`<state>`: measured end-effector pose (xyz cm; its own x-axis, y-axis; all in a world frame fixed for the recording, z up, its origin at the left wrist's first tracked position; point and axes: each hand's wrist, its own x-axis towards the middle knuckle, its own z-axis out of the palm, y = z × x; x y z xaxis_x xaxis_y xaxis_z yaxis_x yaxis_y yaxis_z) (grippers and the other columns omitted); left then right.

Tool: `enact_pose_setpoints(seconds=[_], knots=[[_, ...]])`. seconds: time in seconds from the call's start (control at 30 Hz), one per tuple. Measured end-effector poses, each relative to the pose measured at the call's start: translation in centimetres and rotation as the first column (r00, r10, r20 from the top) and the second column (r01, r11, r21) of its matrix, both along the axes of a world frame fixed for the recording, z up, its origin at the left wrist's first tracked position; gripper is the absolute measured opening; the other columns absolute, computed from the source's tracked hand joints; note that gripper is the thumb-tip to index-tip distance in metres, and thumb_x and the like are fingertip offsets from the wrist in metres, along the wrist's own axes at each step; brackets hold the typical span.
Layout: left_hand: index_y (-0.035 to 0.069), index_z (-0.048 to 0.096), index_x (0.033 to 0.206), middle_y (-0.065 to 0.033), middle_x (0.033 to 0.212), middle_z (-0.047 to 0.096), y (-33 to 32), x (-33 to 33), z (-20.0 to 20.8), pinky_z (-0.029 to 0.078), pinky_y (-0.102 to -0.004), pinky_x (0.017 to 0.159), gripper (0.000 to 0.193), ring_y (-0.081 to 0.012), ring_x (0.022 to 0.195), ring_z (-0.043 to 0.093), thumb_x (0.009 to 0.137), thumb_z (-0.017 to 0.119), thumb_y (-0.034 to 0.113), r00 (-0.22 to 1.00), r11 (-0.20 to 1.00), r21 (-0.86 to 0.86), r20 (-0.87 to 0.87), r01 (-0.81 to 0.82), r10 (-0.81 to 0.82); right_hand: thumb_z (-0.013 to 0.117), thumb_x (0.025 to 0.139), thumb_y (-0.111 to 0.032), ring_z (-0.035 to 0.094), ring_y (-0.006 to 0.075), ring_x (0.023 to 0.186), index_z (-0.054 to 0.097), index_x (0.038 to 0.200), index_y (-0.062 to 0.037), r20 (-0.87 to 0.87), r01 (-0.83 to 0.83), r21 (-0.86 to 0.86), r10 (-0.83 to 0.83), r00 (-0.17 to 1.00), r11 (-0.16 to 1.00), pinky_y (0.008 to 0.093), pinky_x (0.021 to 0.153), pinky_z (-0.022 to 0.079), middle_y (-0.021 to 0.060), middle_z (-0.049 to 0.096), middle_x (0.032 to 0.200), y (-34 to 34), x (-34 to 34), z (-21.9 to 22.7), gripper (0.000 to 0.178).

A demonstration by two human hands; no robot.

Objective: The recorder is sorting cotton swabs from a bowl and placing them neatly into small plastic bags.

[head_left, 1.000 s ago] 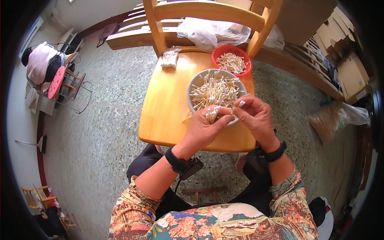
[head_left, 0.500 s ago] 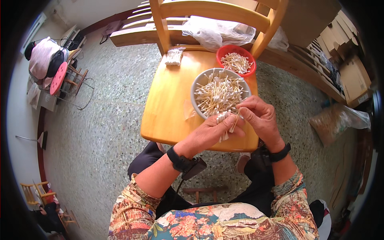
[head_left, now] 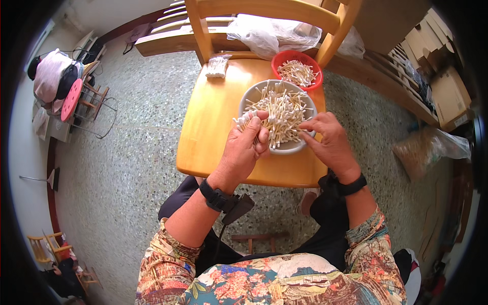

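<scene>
A light grey bowl point(head_left: 291, 149) heaped with loose cotton swabs point(head_left: 283, 108) stands on the wooden chair seat before me. At its left front edge, my left hand point(head_left: 240, 150) is closed around a bunch of cotton swabs point(head_left: 244, 120), their white tips showing past the thumb. My right hand point(head_left: 333, 145) is over the bowl's right rim, thumb and forefinger pinched at the swab ends there. What they grip is small and partly hidden, seemingly a cotton swab. Behind the bowl sits a red plastic basket point(head_left: 275, 63) with more swabs inside.
A clear packet of swabs point(head_left: 217, 66) lies at the seat's back left corner. The chair's backrest point(head_left: 269, 11) rises beyond, with white plastic bags point(head_left: 274, 34) behind it. A filled clear bag point(head_left: 427, 152) and cardboard boxes point(head_left: 447, 99) are at the right.
My left hand has moved left and away from the right hand, turning the bunch upright. My right hand has shifted slightly to the bowl's right rim. The view has shifted a little.
</scene>
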<state>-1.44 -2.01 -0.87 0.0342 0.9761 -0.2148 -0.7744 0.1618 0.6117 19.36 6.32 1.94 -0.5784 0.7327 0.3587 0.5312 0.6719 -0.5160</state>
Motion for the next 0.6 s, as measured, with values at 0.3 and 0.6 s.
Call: enact_pose_setpoints(seconds=[0.3,0.6], knots=[[0.008,0.054,0.117,0.0007,0.079,0.057,0.4,0.8,-0.5,0.045,-0.0225,0.059,0.022,-0.0074,0.065,0.051,0.102,0.045,0.021,0.987,0.999,0.008,-0.152,-0.043,0.044,0.071,0.073,-0.007,0.059,0.0264,0.089,0.068,0.092,-0.0076,0.150,-0.098,0.162,0.074,0.986,0.982,0.0380,0.078,0.050,0.0056,0.062,0.087,0.7,-2.1,-1.2,0.019],[0.007,0.057,0.117,0.0018,0.078,0.056,0.4,0.6,-0.3,0.040,-0.0192,0.054,0.025,-0.0045,0.061,0.048,0.103,0.046,0.024,0.987,0.996,-0.005,-0.133,-0.090,0.088,0.069,0.077,-0.002,0.061,0.0236,0.081,0.067,0.089,-0.0037,-0.057,-0.030,0.056,0.033,0.998,0.998,0.0340,0.075,0.051,0.0076,0.065,0.085,0.5,-1.0,0.1,0.012]])
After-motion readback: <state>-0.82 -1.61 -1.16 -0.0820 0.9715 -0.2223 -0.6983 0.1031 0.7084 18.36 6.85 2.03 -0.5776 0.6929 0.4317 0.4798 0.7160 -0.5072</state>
